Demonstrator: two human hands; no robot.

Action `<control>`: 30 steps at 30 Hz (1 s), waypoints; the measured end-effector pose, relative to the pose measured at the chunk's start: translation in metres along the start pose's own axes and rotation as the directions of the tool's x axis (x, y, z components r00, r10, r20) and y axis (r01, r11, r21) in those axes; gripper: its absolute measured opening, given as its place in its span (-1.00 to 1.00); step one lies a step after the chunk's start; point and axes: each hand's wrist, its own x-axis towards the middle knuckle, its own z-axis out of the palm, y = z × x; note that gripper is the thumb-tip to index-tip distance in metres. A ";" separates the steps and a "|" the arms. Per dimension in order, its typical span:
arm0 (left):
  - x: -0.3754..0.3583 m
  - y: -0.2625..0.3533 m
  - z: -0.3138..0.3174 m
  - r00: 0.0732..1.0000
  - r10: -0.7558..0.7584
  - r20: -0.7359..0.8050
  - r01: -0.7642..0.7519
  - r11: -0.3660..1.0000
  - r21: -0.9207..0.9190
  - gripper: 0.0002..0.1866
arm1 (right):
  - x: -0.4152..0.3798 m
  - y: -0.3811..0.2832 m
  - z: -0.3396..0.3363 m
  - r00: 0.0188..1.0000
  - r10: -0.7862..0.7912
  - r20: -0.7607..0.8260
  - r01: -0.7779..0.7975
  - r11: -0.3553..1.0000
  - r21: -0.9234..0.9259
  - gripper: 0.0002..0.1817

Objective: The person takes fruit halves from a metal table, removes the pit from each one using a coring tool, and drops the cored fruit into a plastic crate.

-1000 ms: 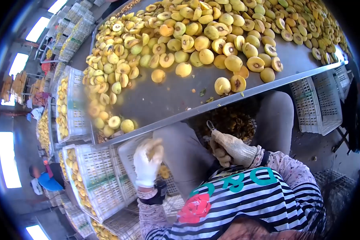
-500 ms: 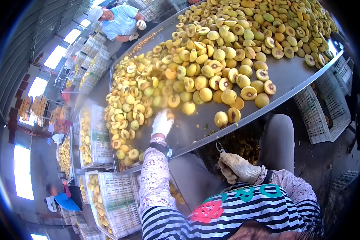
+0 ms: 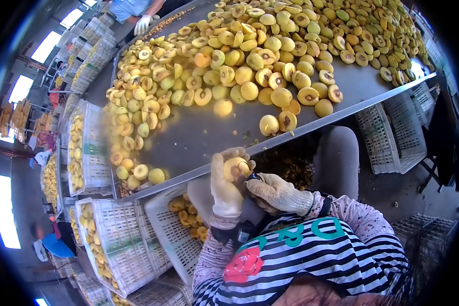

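My left hand (image 3: 226, 184), in a white glove, holds a halved yellow fruit (image 3: 235, 169) with its cut face showing, just in front of the table's edge. Close on the right, my gloved right hand (image 3: 280, 194) is closed around a small dark-handled tool (image 3: 253, 176) that touches the fruit; most of the tool is hidden. Many halved yellow fruits (image 3: 249, 91) lie piled on the metal table (image 3: 183, 145) beyond my hands.
The table's raised metal rim (image 3: 354, 108) runs across in front of me. White crates of fruit (image 3: 132, 245) stand at the lower left, and another white crate (image 3: 377, 137) at the right. Across the table, a co-worker's gloved hand (image 3: 143, 24) is at the far left edge.
My left hand has come back from the fruit on the table to my right hand, now with a fruit in it. The tool in my right hand has turned toward the fruit. The view has shifted.
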 end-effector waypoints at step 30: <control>-0.003 0.007 -0.014 0.971 0.240 0.023 -0.239 0.948 0.211 -0.63 | 0.042 0.036 0.007 0.911 -0.404 0.086 0.409 0.850 -0.334 -0.41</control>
